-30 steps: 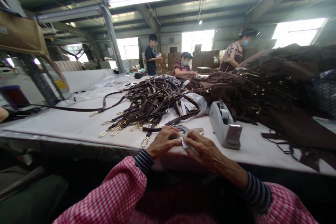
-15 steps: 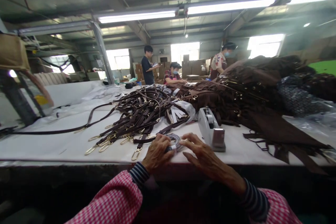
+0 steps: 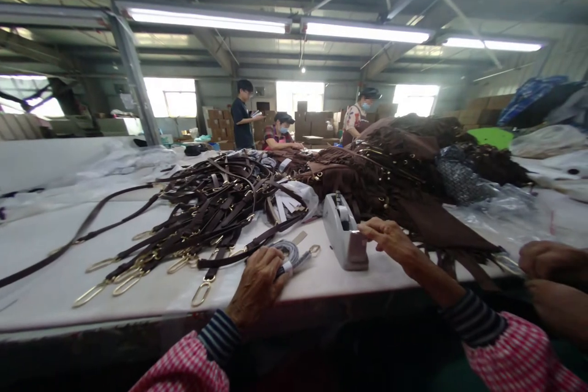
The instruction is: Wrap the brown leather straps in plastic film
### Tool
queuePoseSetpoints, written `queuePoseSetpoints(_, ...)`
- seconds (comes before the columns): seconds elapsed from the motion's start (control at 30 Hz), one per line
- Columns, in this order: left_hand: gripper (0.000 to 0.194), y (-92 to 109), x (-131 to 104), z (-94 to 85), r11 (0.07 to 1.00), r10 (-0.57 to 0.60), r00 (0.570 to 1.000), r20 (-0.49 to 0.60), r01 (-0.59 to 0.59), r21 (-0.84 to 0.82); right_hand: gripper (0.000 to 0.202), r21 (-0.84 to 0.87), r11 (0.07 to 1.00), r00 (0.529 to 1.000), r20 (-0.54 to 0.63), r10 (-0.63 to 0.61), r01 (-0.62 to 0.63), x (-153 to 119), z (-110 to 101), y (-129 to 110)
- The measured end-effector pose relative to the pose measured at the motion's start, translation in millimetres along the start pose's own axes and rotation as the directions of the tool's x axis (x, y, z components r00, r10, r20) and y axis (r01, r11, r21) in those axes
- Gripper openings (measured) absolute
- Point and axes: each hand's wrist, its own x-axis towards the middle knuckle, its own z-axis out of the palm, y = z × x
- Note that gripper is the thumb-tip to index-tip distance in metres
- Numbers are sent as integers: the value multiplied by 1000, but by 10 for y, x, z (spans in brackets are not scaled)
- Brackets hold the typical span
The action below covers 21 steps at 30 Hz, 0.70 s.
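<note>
The left hand (image 3: 258, 282) grips a coiled grey strap (image 3: 293, 252), already looped and crossed by a white band. At two o'clock, the right hand (image 3: 390, 241) meets the grey plastic tape dispenser (image 3: 334, 234), its pinch unclear. Dark-brown leather-like straps (image 3: 225, 211) at ten o'clock lie uncoiled.

My tally: one left hand (image 3: 257, 285) and one right hand (image 3: 392, 246), the wearer's, by the worktop's (image 3: 46, 295) front edge. Along there, one grey coil (image 3: 285, 251), one tape dispenser (image 3: 336, 237). Left of these, one pile of dark straps (image 3: 202, 211), too tangled for me to count singly. Toward the right edge, one brown heap (image 3: 395, 165). Beyond the far edge, I count three people (image 3: 243, 119); overhead, three lit tubes (image 3: 367, 32).
</note>
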Motion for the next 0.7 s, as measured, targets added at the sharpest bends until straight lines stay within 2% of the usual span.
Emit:
queuePoseSetpoints(0.17, 6, -10, -8, -34, 1000, 3, 1000, 24, -3, 9, 35, 176, 977, 992, -8, 124, -121, -22, 73, -21)
queuePoseSetpoints(0.3, 10, -115, -65, 42, 998, 57, 998, -18, -57, -5, 27, 302, 940, 980, -63, 189, -161, -26, 142, -67)
queuePoseSetpoints(0.4, 15, -257, -82, 137, 991, 131, 985, -108, -130, 18, 21, 368, 923, 971, -152, 184, -117, -32, 244, -124)
queuePoseSetpoints(0.53, 23, -377, -41, 192, 962, 274, 943, -189, -271, 45, 22, 407, 913, 956, -273, 108, 12, -87, 343, -212)
queuePoseSetpoints(0.6, 21, -376, -28, 181, 962, 273, 937, -218, -269, 49, 23, 412, 909, 945, -318, 80, 61, -164, 342, -243)
queuePoseSetpoints(0.7, 16, -329, -38, 152, 974, 226, 953, -200, -224, 33, 25, 417, 903, 933, -354, 58, 103, -318, 308, -228)
